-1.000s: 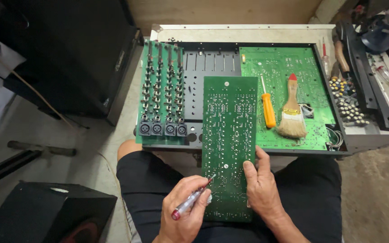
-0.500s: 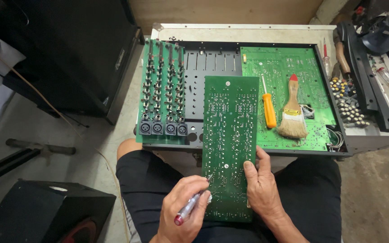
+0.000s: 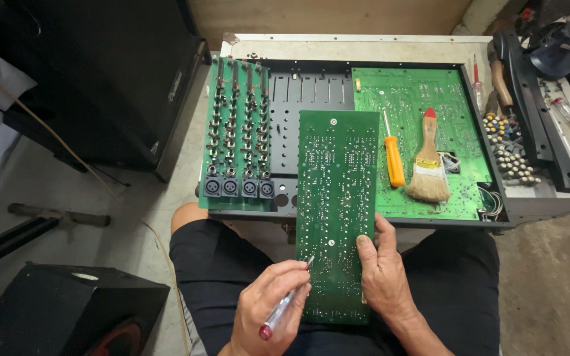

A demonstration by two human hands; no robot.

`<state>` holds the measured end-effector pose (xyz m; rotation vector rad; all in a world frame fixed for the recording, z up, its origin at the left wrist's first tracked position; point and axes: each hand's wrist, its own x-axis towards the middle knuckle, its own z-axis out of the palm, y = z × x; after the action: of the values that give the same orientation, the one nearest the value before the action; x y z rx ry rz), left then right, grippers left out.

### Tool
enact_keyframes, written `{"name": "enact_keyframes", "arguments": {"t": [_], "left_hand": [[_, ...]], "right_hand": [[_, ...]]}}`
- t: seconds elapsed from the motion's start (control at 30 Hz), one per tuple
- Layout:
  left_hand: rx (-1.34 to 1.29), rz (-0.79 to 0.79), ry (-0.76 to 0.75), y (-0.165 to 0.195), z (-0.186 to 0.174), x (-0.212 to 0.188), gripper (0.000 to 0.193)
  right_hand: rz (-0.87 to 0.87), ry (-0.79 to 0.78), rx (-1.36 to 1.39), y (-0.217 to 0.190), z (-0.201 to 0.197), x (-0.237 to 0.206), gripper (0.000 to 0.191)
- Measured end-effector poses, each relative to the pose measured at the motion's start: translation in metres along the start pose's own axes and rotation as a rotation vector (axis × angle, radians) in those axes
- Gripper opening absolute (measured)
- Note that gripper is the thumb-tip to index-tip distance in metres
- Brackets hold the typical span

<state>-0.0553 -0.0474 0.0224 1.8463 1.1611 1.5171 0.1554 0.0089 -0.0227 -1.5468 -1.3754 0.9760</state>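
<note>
Your left hand [image 3: 268, 310] is gripping a pen [image 3: 284, 308] against the board [image 3: 336, 198]; your right hand [image 3: 384, 273] is clasping its edge. Beyond the board, a screwdriver [image 3: 394, 158] and brush [image 3: 429, 165] are lying.

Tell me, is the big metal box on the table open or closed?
Open. The metal case has no lid on, so its green circuit boards show, and a paintbrush and an orange screwdriver lie inside.
</note>
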Motion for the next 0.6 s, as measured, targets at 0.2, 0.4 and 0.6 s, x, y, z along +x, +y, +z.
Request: {"name": "enact_keyframes", "arguments": {"t": [0.2, 0.4, 0.6], "left_hand": [[0.02, 0.004, 0.012, -0.003, 0.004, -0.002, 0.027], [0.011, -0.015, 0.035, -0.008, 0.009, -0.007, 0.026], [-0.055, -0.065, 0.058, -0.011, 0.012, -0.008, 0.025]], "right_hand": [[0.019, -0.002, 0.018, 0.0, 0.001, 0.0, 0.05], [0.016, 0.004, 0.005, 0.0, 0.001, 0.0, 0.051], [-0.011, 0.012, -0.006, 0.001, 0.001, 0.0, 0.05]]}}
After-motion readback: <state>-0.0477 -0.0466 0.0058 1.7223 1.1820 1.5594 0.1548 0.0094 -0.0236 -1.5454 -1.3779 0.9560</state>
